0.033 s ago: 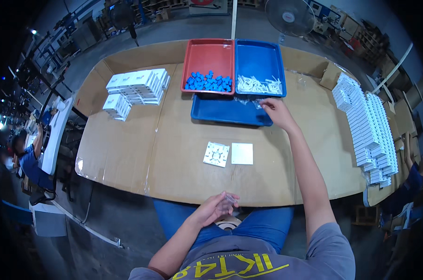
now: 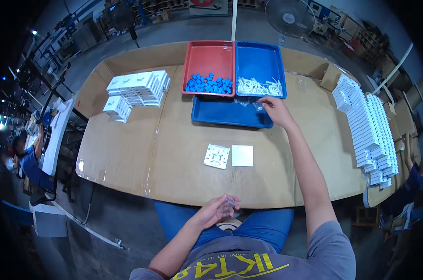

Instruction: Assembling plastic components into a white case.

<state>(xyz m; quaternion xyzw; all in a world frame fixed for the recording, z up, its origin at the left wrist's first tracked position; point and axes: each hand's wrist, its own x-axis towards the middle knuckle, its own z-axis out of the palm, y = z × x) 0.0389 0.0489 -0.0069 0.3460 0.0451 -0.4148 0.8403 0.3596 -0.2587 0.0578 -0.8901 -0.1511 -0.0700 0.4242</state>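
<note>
My left hand [image 2: 216, 211] is at the table's front edge, over my lap, palm turned up. Its fingers curl round a small clear plastic piece [image 2: 231, 201], whose exact kind I cannot make out. Stretched far forward, my right hand [image 2: 274, 111] is at the right end of the lower blue tray [image 2: 230, 117]. Its fingertips pinch together beside clear plastic pieces [image 2: 257, 106] in that tray; what they grip is too small to tell. Between my hands lie a white square plate with a patterned inner side [image 2: 216, 156] and a plain white square plate [image 2: 242, 156].
Behind the lower tray, a red tray [image 2: 209, 56] holds blue parts and a blue tray [image 2: 259, 56] holds white sticks. White boxes [image 2: 136, 86] are stacked at left, many more [image 2: 365, 126] at right. Cardboard walls [image 2: 146, 53] border the table. Co-workers sit at both sides.
Almost nothing differs. The scene sits slightly lower in the picture, and the fingers of my left hand have shifted a little around the clear piece.
</note>
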